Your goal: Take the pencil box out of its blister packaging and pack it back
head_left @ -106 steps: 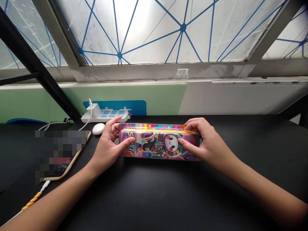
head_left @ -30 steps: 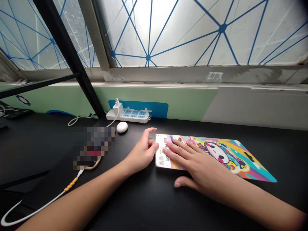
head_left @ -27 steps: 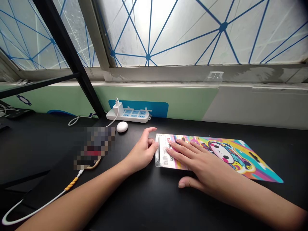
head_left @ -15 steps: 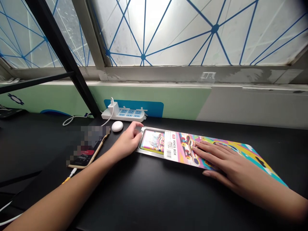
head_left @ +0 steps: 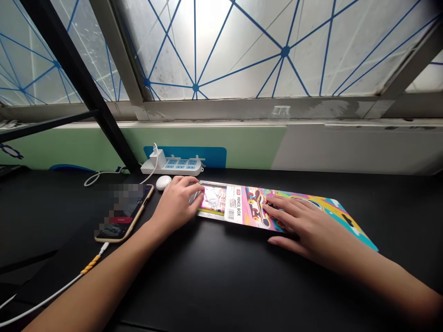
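Observation:
A colourful pencil box (head_left: 242, 210) with a white barcode label lies flat on the black desk (head_left: 221, 286), its printed wrapping stretching out to the right. My left hand (head_left: 176, 205) is curled over the box's left end, fingers bent against its clear edge. My right hand (head_left: 304, 228) lies flat on the wrapping right of the label, fingers stretched out and spread.
A phone (head_left: 126, 213) on a braided cable lies left of my left hand. Behind it are a small white oval case (head_left: 163, 182) and a white power strip (head_left: 172, 166) with a charger plugged in. A black diagonal beam (head_left: 79, 78) crosses the window at left.
The box stood upright between both hands earlier; now it lies flat. My left hand has moved onto its left end, drawing the box out leftward, while my right hand slid right along the wrapping.

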`<state>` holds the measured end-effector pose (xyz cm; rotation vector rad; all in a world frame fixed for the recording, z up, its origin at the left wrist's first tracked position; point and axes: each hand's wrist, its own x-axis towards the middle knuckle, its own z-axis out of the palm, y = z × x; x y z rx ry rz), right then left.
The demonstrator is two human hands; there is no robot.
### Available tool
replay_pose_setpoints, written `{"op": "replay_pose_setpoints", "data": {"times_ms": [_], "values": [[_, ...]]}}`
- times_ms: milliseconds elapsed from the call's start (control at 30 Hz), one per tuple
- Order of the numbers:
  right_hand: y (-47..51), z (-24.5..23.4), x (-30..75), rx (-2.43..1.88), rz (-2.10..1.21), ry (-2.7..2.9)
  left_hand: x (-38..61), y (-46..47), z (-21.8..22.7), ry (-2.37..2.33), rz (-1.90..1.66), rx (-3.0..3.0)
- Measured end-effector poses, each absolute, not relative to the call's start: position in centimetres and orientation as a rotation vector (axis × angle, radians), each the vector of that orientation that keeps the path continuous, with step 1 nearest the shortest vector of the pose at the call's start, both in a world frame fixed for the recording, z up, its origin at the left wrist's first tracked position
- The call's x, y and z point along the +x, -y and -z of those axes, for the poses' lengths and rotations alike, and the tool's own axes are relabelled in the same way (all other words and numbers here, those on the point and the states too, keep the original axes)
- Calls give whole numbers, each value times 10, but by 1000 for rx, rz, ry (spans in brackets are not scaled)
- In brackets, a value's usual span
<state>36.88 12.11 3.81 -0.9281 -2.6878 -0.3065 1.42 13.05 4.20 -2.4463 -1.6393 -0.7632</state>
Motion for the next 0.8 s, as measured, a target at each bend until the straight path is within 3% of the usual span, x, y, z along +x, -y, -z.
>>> {"op": "replay_pose_setpoints", "data": {"times_ms": [233,567,800], "values": [[-110,-32,332,-916,394,2676,38,-121,-37,1255,483,-2843],[-117,-27,266,-1023,481,2682,50,-118,-25,1268,294,-2642],[-124,-23,289,-1017,478,2709,51,-114,-27,1322,189,-2581]]}}
